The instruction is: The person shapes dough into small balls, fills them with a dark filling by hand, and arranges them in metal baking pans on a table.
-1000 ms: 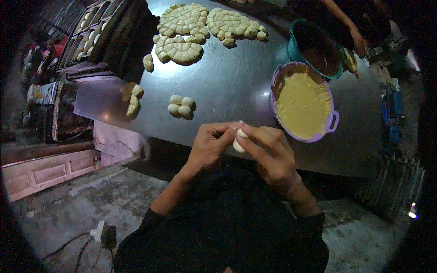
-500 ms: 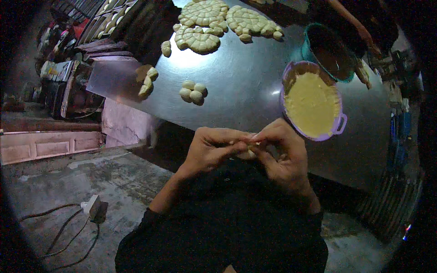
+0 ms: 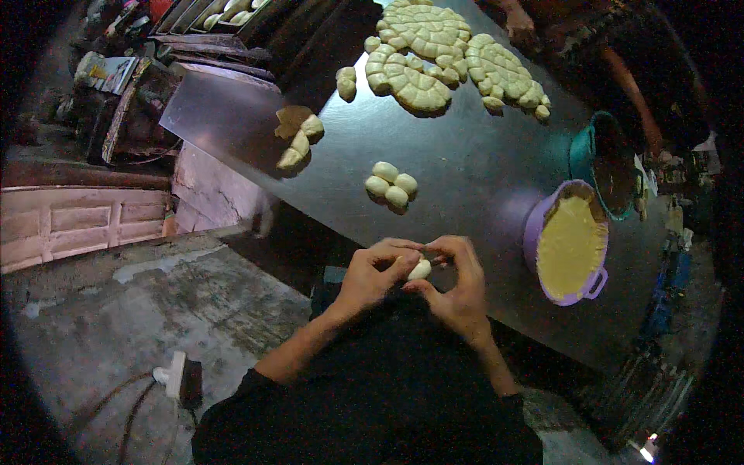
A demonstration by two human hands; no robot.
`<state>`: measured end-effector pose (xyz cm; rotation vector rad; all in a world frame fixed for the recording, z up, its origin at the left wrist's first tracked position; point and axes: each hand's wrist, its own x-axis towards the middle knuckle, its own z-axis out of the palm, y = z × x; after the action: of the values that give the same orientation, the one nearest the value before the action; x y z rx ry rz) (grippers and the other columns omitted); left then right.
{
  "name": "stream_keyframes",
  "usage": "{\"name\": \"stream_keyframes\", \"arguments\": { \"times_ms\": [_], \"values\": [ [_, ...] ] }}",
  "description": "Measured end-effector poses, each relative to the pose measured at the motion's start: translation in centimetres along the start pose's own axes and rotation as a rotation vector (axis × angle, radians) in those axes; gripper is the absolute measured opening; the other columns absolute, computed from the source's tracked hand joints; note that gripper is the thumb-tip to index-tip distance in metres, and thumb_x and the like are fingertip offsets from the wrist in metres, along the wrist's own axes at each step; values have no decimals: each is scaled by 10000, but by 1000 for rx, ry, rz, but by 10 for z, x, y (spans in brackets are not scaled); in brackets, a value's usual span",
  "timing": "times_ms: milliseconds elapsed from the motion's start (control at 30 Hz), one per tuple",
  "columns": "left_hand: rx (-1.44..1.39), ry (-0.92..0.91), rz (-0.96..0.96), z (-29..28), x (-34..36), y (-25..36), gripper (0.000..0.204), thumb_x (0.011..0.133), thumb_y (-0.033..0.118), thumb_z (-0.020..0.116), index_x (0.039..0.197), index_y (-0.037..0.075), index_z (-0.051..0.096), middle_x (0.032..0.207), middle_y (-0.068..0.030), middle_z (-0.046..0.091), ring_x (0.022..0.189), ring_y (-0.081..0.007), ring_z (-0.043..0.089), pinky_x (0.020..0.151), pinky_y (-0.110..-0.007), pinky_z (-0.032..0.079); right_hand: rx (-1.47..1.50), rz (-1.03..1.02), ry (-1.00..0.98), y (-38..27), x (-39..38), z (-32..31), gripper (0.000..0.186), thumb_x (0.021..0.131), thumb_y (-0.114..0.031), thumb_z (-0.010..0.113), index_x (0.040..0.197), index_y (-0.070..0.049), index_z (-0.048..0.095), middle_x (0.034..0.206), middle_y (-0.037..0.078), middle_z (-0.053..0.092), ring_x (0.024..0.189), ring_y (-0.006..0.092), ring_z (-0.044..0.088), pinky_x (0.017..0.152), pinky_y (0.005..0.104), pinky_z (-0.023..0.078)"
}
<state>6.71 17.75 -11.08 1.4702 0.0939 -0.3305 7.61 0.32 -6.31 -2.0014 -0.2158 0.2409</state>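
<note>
Just in front of my body, near the table's close edge, my two hands meet around a small, pale, smooth dough ball [image 3: 419, 270]. My left hand [image 3: 372, 275] pinches it between thumb and fingers. My right hand [image 3: 459, 291] curls round its other side, thumb beneath and fingertips above, close to the left fingers. A cluster of several similar dough balls [image 3: 391, 184] rests on the metal table [image 3: 465, 205] beyond my hands. To their right is a purple handled basin [image 3: 595, 285] with a yellow, creamy filling [image 3: 570, 248].
Large sheets of portioned dough [image 3: 418, 77] lie at the far side, with loose dough pieces [image 3: 298, 147] at left. A teal basin [image 3: 581, 151] stands behind the purple one. Another person's arm [image 3: 632, 101] shows at far right. A white power strip [image 3: 177, 376] with cables lies on the floor.
My view has turned, so the table's contents sit further right and lower. My hands have loosened slightly, and the dough ball shows as a round shape between them.
</note>
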Motion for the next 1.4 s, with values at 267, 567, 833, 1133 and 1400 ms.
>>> {"name": "stream_keyframes", "arguments": {
  "times_ms": [267, 567, 833, 1133, 1400],
  "values": [
    [286, 115, 88, -70, 72, -36, 304, 915, 201, 657, 1177, 48, 634, 945, -109, 665, 813, -197, 636, 716, -308, 491, -63, 376, 301, 91, 52, 65, 300, 835, -1, 687, 1103, -19, 554, 945, 85, 647, 867, 183, 637, 780, 293, 508],
    [673, -2, -151, -176, 115, -26, 296, 948, 296, 586, 868, 41, 712, 838, -128, 637, 743, -315, 621, 680, -399, 475, -444, 384, 433, 104, 81, 90, 238, 946, -163, 579, 1120, -36, 682, 999, 116, 583, 982, 258, 582, 835, 355, 472],
    [338, 96, -52, -198, 110, -23, 211, 951, 190, 566, 1046, 23, 653, 955, -141, 665, 815, -290, 639, 735, -370, 486, -773, -237, 252, 86, 236, 76, 267, 870, -116, 607, 1133, -124, 657, 1090, 99, 616, 1017, 304, 567, 899, 415, 424],
    [476, 162, 210, -210, 71, 1, 237, 923, 145, 604, 1137, 50, 640, 1081, -141, 651, 991, -305, 638, 845, -371, 497, -693, -523, 39, 93, 369, 66, 327, 822, 10, 570, 1131, -76, 630, 1054, 140, 620, 948, 349, 606, 820, 403, 508],
    [355, 330, 370, -108, 39, 24, 288, 934, 117, 585, 1212, 54, 622, 1161, -142, 605, 1053, -249, 606, 893, -329, 475, 444, 0, -50, 39, 162, 53, 165, 921, -85, 629, 1070, -18, 652, 1021, 95, 683, 980, 227, 653, 872, 343, 516]
  ]
}}
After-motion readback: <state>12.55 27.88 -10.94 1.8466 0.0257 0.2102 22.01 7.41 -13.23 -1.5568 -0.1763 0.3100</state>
